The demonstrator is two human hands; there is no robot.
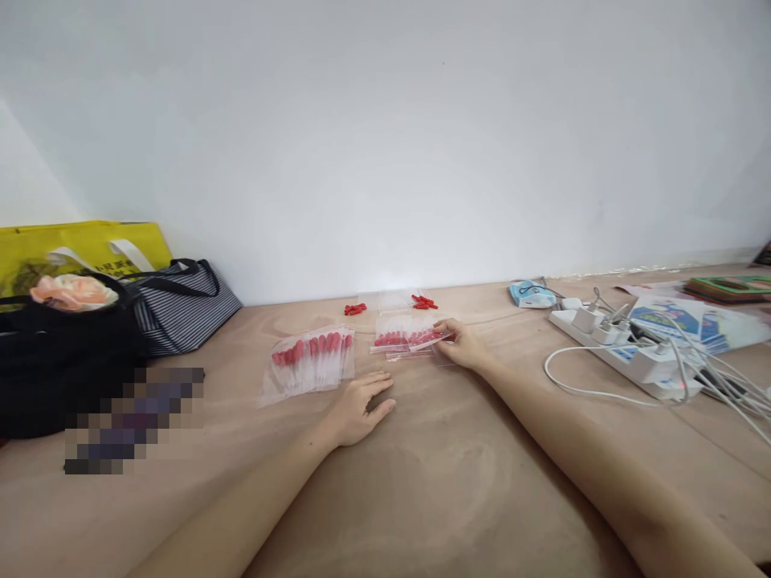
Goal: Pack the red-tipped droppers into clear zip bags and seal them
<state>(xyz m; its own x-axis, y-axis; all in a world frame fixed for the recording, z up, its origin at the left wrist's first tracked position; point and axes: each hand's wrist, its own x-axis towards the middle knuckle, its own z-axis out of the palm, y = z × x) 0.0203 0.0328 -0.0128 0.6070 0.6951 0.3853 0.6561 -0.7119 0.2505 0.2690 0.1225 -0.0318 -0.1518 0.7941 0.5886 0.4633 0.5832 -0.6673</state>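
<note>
My left hand [360, 408] rests on the wooden table, fingers stretched out and holding nothing. Just beyond it lies a fanned row of clear plastic bags [313, 361] with red pieces inside. My right hand [461, 343] pinches the edge of a small clear plastic bag [425, 335] holding several red pieces. Beside that bag, on its left, is a similar bag [390, 337] with red pieces. Loose red pieces lie farther back, one small bunch [355, 309] at the left and another [425, 303] at the right. What the red pieces are is too small to tell.
On the right stands a white power strip [620, 353] with chargers and looping cables. A blue face mask [532, 295] and printed sheets [668, 315] lie near it. At the left are a black bag [60, 369], a striped bag [181, 309] and a yellow bag [90, 237]. A wall rises behind.
</note>
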